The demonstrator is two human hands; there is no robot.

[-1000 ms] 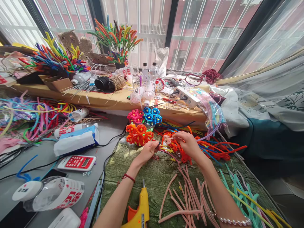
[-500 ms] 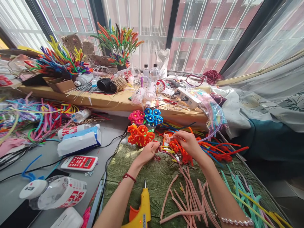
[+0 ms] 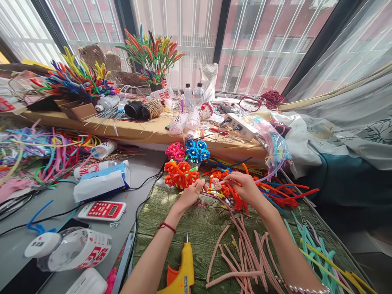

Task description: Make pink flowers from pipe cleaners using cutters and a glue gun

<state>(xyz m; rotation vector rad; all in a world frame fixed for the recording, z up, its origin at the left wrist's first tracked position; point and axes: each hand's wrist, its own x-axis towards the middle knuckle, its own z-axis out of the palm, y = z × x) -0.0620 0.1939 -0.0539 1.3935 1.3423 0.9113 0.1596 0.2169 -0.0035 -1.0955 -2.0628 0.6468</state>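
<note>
My right hand (image 3: 243, 187) pinches a small pale pink pipe-cleaner flower (image 3: 217, 183) over the work mat. To its left my left hand (image 3: 191, 194) is closed, fingertips pressed together close to the flower; what they hold, if anything, is too small to make out. Just behind the left hand stands a bunch of orange pipe-cleaner flowers (image 3: 181, 174), with magenta flowers (image 3: 175, 151) and blue flowers (image 3: 197, 151) beyond. Orange-red pipe cleaners (image 3: 240, 200) lie in a heap below the right hand. Loose pink pipe cleaners (image 3: 241, 253) are spread between my forearms.
A yellow hot glue gun (image 3: 185, 263) lies at the front of the green mat (image 3: 159, 245). On the left are a calculator (image 3: 102, 210), a tissue pack (image 3: 104, 181) and a plastic bottle (image 3: 76, 247). A power strip (image 3: 241, 125) sits on the ledge. Teal pipe cleaners (image 3: 315, 253) lie right.
The pink flower and my right hand have shifted slightly to the right. My left fingertips have drawn a little up and left, leaving a wider gap between the hands.
</note>
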